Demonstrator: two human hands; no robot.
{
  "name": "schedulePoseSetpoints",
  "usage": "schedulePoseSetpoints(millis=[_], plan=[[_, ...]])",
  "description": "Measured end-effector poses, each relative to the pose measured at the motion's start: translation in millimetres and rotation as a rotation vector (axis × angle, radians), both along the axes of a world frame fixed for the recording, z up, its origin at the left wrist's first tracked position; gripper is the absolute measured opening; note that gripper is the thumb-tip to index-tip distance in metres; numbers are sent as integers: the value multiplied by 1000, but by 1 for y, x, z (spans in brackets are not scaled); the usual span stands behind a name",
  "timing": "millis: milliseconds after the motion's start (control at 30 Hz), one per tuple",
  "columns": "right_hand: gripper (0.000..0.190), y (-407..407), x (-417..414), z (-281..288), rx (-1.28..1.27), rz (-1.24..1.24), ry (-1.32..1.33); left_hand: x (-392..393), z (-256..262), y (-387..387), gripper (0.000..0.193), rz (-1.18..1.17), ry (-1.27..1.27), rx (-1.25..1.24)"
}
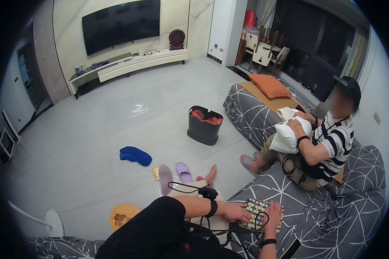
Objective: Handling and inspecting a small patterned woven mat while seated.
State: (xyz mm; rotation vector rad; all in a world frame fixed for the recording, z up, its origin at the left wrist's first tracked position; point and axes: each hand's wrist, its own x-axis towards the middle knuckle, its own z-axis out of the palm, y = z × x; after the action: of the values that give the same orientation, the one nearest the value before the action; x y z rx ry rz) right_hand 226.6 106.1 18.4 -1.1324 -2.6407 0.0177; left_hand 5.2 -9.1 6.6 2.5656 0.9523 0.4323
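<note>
A flat woven case or basket point(258, 207) in yellow, black and grey checks lies on the grey patterned sofa cover point(306, 220), at my right side. On its left edge rest the fingers of my left hand point(235, 212); whether they grip it cannot be told. My right hand point(273, 215) lies over its right part, fingers stretched out on the weave. Black cables point(227, 231) run across my lap and loop in front of the case. Close to my right forearm, a dark phone-like slab point(291, 249) rests on the cover.
A black bin point(204, 126) with a red liner stands on the tiled floor. Lilac slippers point(184, 172), a blue cloth item point(135, 156) and a round orange stool point(124, 215) are nearby. At right, a seated person point(332, 139) holds a white pillow point(290, 136).
</note>
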Motion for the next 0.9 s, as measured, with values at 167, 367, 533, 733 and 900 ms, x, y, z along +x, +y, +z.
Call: schedulePoseSetpoints(millis=[167, 367, 533, 733, 900], plan=[[46, 56, 34, -50, -113, -327, 112, 3, -6, 3, 48, -2, -16, -22], [51, 16, 34, -63, 62, -285, 57, 2, -7, 2, 47, -5, -4, -25], [53, -45, 23, -48, -3, -220, 13, 3, 14, 2, 67, -55, 105, 65], [60, -52, 46, -46, 35, -387, 275, 5, -3, 12, 85, -23, 114, 234], [69, -21, 68, -34, -270, -565, 292, 8, -18, 20, 86, -10, 92, 284]])
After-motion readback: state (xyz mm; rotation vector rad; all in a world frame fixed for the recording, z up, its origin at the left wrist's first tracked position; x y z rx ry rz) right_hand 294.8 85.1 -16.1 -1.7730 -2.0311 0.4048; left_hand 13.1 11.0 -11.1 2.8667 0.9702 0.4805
